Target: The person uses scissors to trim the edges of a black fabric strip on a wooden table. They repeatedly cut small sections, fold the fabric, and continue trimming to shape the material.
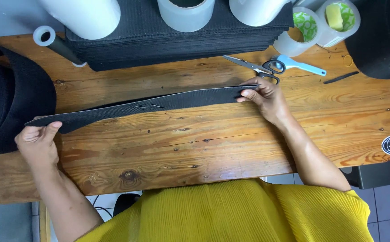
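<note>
My left hand (37,142) sits low and wide, thumb up, fingers curled in a pinch. My right hand (264,96) reaches forward, fingers pinched closed, forearm angling back toward my body.

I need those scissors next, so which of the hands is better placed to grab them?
The right hand: it pinches the black strip end right beside the scissors. The left hand holds the far end.
</note>
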